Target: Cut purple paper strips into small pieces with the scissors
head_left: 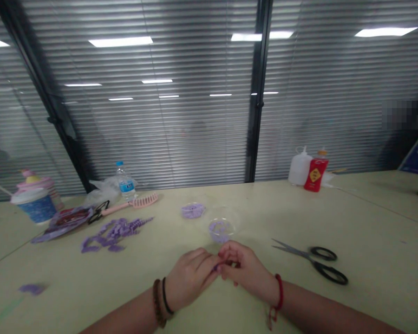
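My left hand (191, 277) and my right hand (246, 270) meet fingertip to fingertip low in the middle of the head view. Between the left fingers a small dark-purple piece (215, 267) shows, mostly covered. The right thumb and fingers pinch at the same spot; what part they grip is hidden. Just beyond the fingers stands a clear round bowl (232, 228) with light-purple pieces in it. A second clear bowl (193, 210), fuller with such pieces, sits behind it to the left. To the left lies a pile of purple crimped strips (114, 233).
Black-handled scissors (311, 260) lie to the right. At the back right stand a white squeeze bottle (298, 169) and a red bottle (316, 174). Leftward are a pink hairbrush (143, 201), a water bottle (126, 183), a blue cup (38, 208) and a loose purple piece (32, 289).
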The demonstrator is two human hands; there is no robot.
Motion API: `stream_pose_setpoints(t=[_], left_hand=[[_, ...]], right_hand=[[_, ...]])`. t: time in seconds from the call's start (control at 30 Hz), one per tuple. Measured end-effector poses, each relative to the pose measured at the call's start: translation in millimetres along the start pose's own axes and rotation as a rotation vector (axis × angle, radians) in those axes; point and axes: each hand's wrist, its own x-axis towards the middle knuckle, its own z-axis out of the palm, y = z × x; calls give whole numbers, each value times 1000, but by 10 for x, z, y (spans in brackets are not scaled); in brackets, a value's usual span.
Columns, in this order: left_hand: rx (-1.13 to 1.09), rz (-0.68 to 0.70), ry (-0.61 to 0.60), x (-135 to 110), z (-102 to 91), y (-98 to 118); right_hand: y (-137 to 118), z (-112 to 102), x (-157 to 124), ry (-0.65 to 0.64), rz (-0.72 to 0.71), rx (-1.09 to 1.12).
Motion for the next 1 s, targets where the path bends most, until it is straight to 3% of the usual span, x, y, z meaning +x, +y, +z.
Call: stream_pose_setpoints(t=[0.37, 0.57, 0.83, 1.0], left_hand=[[-128, -62, -21, 9, -24, -32], [-280, -165, 43, -23, -122, -180], [-415, -89, 139, -55, -268, -385], [-524, -75, 179, -153, -322, -546]], right_hand=[[-37, -70, 38, -11, 12, 48], [-267, -311, 87, 158, -161, 26], [-314, -560, 157, 357, -299, -88], [-326, -609, 129, 388, -373, -138]])
